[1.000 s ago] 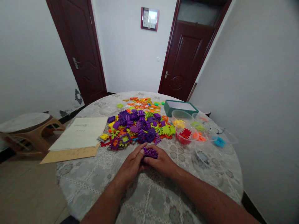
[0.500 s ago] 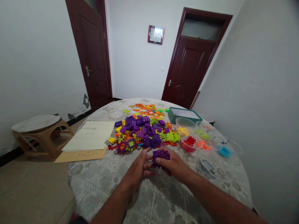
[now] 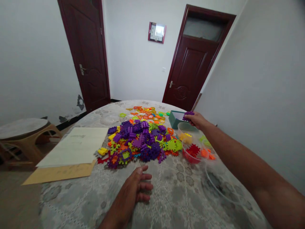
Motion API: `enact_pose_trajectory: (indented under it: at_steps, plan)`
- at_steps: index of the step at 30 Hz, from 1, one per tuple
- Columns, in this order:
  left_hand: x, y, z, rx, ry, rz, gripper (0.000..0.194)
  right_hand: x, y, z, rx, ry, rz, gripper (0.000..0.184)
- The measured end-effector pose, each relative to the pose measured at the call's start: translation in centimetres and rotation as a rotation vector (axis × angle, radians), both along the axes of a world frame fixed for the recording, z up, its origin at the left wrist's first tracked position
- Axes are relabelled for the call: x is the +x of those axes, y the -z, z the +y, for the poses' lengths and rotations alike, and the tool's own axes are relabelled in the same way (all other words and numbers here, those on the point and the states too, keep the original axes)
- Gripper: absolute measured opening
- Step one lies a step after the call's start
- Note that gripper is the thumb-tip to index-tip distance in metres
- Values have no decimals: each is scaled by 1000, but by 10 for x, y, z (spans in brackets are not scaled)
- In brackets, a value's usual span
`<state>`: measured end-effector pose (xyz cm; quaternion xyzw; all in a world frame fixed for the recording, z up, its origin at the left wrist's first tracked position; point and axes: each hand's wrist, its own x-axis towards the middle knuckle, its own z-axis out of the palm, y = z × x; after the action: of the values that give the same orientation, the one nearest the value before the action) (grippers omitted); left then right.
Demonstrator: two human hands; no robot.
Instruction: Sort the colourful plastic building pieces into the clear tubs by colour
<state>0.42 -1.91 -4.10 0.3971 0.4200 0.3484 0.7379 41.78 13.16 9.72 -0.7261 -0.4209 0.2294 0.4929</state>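
Observation:
My right hand (image 3: 197,121) is stretched out to the far right, closed on some purple toothed plastic building pieces (image 3: 188,115). It holds them over the green box (image 3: 175,120), whose pale inside partly shows. Near the table's front, my left hand (image 3: 135,187) has its fingers apart and nothing in them. Beyond it lies a heap of mixed building pieces (image 3: 143,140), mostly purple on top, with lime, orange, yellow and red ones around.
Clear round tubs (image 3: 183,127) at the right hold yellow, red, orange and lime pieces. A larger clear tub (image 3: 220,190) stands nearer. White paper (image 3: 76,144) and a tan envelope (image 3: 59,173) lie at the left. A stool (image 3: 26,136) stands beside the patterned tablecloth (image 3: 164,197).
My right hand has carried the purple pieces from in front of the heap to over the green box. My left hand has come away from them and moved nearer the front edge.

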Motion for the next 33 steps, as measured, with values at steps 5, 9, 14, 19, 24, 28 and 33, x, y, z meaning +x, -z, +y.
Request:
enact_pose_trajectory:
  at_steps: [5,9,14,19,24,28,33]
  plan:
    - [-4,8,0,-10,17,-10,80,28,16,49,-64,122,61,20]
    - [-6,13,-1,-31,17,-7,78,38,25,71,-137,178,112,21]
    - [-5,11,-2,-25,27,4,72,37,29,77,-140,205,119,36]
    - [-4,3,-3,1,45,35,70,14,20,62,-74,132,29,29]
    - [-4,-3,-3,41,61,45,66,-47,11,19,-119,-162,-205,16]
    - [-2,-9,-3,86,43,52,63,-114,25,-27,-189,-434,-760,23]
    - [-1,-14,-1,126,-9,45,64,-169,60,-54,-315,-259,-947,54]
